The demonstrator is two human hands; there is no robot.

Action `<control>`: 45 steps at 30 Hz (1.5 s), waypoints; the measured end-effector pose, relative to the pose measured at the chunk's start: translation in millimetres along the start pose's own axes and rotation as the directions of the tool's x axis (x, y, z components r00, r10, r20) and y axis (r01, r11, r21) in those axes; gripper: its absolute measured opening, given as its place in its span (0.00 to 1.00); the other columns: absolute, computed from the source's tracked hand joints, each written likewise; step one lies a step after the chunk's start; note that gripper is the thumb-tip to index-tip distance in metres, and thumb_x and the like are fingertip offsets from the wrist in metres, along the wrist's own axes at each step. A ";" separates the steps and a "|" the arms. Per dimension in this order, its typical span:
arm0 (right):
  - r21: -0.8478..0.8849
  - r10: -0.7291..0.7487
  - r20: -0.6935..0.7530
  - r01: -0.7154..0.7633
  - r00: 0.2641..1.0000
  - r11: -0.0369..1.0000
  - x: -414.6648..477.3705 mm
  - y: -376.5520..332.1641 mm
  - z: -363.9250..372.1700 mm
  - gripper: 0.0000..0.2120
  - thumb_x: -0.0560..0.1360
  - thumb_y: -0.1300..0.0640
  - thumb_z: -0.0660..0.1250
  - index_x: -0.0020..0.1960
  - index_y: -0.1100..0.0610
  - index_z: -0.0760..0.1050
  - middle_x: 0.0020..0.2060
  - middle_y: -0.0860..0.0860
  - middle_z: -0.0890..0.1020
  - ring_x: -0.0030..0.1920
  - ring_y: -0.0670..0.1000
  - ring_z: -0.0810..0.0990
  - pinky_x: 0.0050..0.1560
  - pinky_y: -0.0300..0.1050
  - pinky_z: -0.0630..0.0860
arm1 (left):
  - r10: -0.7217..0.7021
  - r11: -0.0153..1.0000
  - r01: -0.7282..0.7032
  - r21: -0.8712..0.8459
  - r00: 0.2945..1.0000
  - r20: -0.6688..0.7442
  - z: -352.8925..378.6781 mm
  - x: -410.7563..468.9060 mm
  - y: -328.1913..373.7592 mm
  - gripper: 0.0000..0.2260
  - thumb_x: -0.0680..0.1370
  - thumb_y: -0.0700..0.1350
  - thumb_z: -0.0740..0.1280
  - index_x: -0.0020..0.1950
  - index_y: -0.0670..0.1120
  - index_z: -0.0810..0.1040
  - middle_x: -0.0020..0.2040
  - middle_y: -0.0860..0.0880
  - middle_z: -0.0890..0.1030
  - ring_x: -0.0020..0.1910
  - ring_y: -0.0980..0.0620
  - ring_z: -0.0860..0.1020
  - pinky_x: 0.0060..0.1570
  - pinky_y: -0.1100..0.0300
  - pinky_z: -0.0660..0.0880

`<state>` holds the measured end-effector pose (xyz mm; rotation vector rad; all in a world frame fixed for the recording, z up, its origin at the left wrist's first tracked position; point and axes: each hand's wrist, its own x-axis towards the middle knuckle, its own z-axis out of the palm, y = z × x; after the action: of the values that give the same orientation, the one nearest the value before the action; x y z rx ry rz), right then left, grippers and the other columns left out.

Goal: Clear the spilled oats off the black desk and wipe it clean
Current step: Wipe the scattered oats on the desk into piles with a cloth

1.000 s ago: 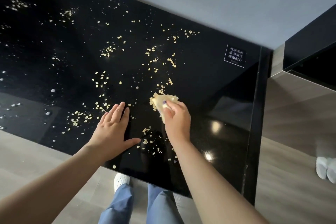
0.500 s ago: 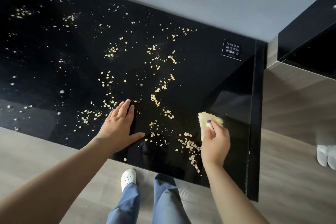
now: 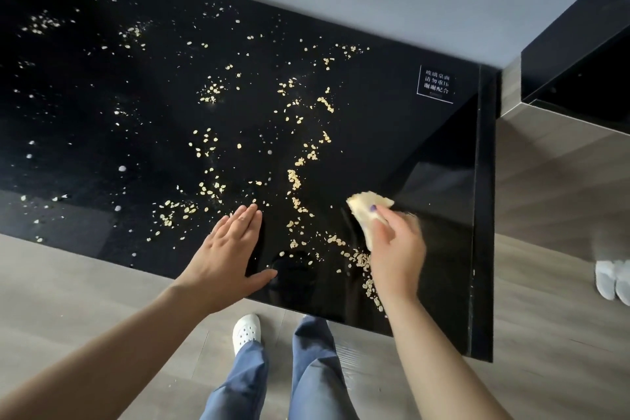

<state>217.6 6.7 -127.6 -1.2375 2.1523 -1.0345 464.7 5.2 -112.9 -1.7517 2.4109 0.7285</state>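
Pale oat flakes [image 3: 294,179] lie scattered over the glossy black desk [image 3: 392,133], thickest in a band through its middle and in a swept row near the front edge. My right hand [image 3: 395,249] holds a yellow cloth [image 3: 364,208] against the desk near the front right corner, blurred by motion. Left of it, my left hand [image 3: 231,249] rests flat on the desk with straight fingers, near the front edge.
A white-lettered label [image 3: 437,83] sits at the desk's far right corner. A dark cabinet [image 3: 579,54] stands to the right beyond a narrow gap. White slippers [image 3: 613,278] lie on the wooden floor. My legs and a white shoe [image 3: 246,331] are below the front edge.
My right hand swept the cloth from the desk's middle toward the front right, dragging oats into a row by the front edge. The left hand stayed flat in place.
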 end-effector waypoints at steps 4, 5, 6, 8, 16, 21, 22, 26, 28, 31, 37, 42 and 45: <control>-0.034 0.179 -0.225 -0.191 0.958 0.981 -9.3 36.6 -40.1 0.10 0.77 0.62 0.66 0.57 0.60 0.81 0.53 0.55 0.80 0.51 0.50 0.77 0.51 0.44 0.74 | 0.001 1.000 -0.001 0.005 1.000 0.020 3.6 1.6 2.7 0.43 0.75 0.65 0.61 0.78 0.44 0.44 0.79 0.49 0.42 0.77 0.53 0.39 0.71 0.62 0.34; -0.027 0.207 -0.256 -0.221 0.944 0.975 -6.4 40.9 -44.8 0.10 0.77 0.62 0.66 0.57 0.60 0.81 0.53 0.56 0.80 0.51 0.50 0.77 0.51 0.43 0.73 | 0.002 1.000 -0.002 0.013 1.000 0.024 4.5 2.1 2.5 0.43 0.75 0.65 0.61 0.78 0.44 0.44 0.79 0.49 0.42 0.77 0.53 0.39 0.71 0.61 0.34; -0.028 0.229 -0.273 -0.246 0.934 0.969 -1.6 42.4 -47.9 0.11 0.77 0.62 0.65 0.57 0.60 0.81 0.53 0.57 0.80 0.51 0.51 0.77 0.51 0.40 0.70 | 0.002 1.000 -0.003 0.023 0.999 0.035 5.2 2.1 2.3 0.43 0.75 0.65 0.60 0.78 0.44 0.43 0.79 0.49 0.42 0.77 0.53 0.39 0.71 0.61 0.34; -0.019 0.267 -0.297 -0.285 0.917 0.958 13.7 41.3 -48.6 0.11 0.78 0.61 0.64 0.59 0.60 0.80 0.55 0.58 0.80 0.54 0.55 0.78 0.50 0.36 0.67 | 0.001 0.999 -0.004 0.040 0.999 0.054 6.3 1.5 1.3 0.43 0.75 0.66 0.60 0.78 0.45 0.43 0.79 0.49 0.41 0.77 0.52 0.39 0.72 0.60 0.35; -0.224 0.214 -0.233 -0.266 0.949 0.937 63.4 32.5 -3.0 0.14 0.79 0.60 0.61 0.64 0.59 0.76 0.61 0.59 0.75 0.61 0.59 0.74 0.57 0.47 0.73 | 0.006 0.998 -0.009 0.064 0.999 0.038 13.0 4.7 -5.8 0.43 0.74 0.67 0.61 0.79 0.45 0.46 0.79 0.50 0.41 0.77 0.53 0.41 0.75 0.56 0.39; -0.192 -0.018 0.124 0.041 0.992 0.980 21.1 -1.5 43.6 0.14 0.76 0.62 0.64 0.61 0.58 0.79 0.57 0.55 0.77 0.58 0.56 0.74 0.58 0.43 0.69 | 0.009 0.997 -0.012 0.071 0.999 0.044 15.5 3.2 -5.7 0.43 0.74 0.67 0.61 0.79 0.45 0.47 0.79 0.50 0.41 0.77 0.53 0.40 0.75 0.56 0.39; -0.146 -0.020 0.187 0.048 0.982 0.988 10.9 -7.4 49.3 0.14 0.77 0.61 0.64 0.61 0.58 0.79 0.56 0.54 0.77 0.57 0.54 0.75 0.57 0.39 0.70 | 0.008 0.997 -0.012 0.072 0.999 0.049 14.9 3.3 -5.7 0.43 0.74 0.67 0.61 0.79 0.45 0.47 0.79 0.50 0.41 0.77 0.53 0.40 0.75 0.56 0.39; 0.062 0.020 0.222 -0.034 0.975 0.997 -10.7 -25.5 36.1 0.12 0.77 0.62 0.64 0.58 0.59 0.81 0.51 0.50 0.78 0.50 0.45 0.77 0.45 0.22 0.67 | 0.001 0.997 -0.006 0.077 0.997 0.072 11.1 4.5 -6.4 0.43 0.74 0.67 0.60 0.78 0.46 0.47 0.78 0.50 0.40 0.77 0.53 0.40 0.76 0.54 0.41; 0.072 0.034 0.124 -0.043 0.992 0.996 -14.8 -19.4 12.6 0.12 0.77 0.62 0.64 0.58 0.58 0.81 0.50 0.49 0.78 0.47 0.42 0.77 0.43 0.21 0.67 | 0.003 0.997 -0.009 0.083 0.997 0.079 10.4 4.1 -6.5 0.43 0.74 0.67 0.60 0.78 0.45 0.47 0.79 0.50 0.41 0.77 0.53 0.41 0.76 0.54 0.41; 0.004 0.085 -0.069 -0.085 0.994 0.996 -24.7 5.5 -25.6 0.11 0.78 0.61 0.65 0.58 0.57 0.81 0.51 0.50 0.78 0.48 0.45 0.76 0.43 0.21 0.67 | 0.006 0.996 -0.014 0.084 0.996 0.088 10.3 3.3 -6.1 0.43 0.74 0.67 0.61 0.79 0.45 0.47 0.79 0.50 0.41 0.77 0.52 0.41 0.76 0.53 0.41; -0.080 0.244 -0.292 -0.277 0.925 0.957 -59.6 52.0 -43.9 0.12 0.77 0.65 0.64 0.59 0.64 0.80 0.55 0.62 0.79 0.54 0.59 0.79 0.46 0.34 0.67 | 0.017 0.994 -0.028 0.107 0.995 0.100 9.7 3.0 -8.5 0.43 0.74 0.67 0.60 0.79 0.46 0.47 0.78 0.50 0.40 0.77 0.52 0.41 0.76 0.53 0.42; -0.121 0.148 -0.199 -0.174 0.969 0.977 -71.5 37.2 1.4 0.12 0.76 0.66 0.66 0.59 0.62 0.80 0.55 0.59 0.79 0.55 0.59 0.78 0.50 0.40 0.72 | 0.028 0.993 -0.040 0.111 0.994 0.108 9.8 4.2 -11.8 0.43 0.74 0.67 0.61 0.79 0.46 0.47 0.79 0.50 0.41 0.77 0.52 0.42 0.76 0.52 0.42; -0.130 0.038 -0.082 -0.048 0.996 0.990 -65.6 12.4 31.4 0.13 0.76 0.66 0.66 0.59 0.61 0.80 0.55 0.57 0.79 0.56 0.57 0.77 0.53 0.34 0.68 | 0.033 0.993 -0.045 0.106 0.994 0.107 11.5 3.5 -12.8 0.43 0.74 0.67 0.61 0.79 0.45 0.47 0.79 0.49 0.41 0.77 0.52 0.42 0.76 0.52 0.42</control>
<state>265.2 55.5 -155.8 -1.2212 2.3305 -0.9515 472.7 3.9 -128.5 -1.5892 2.3738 0.6623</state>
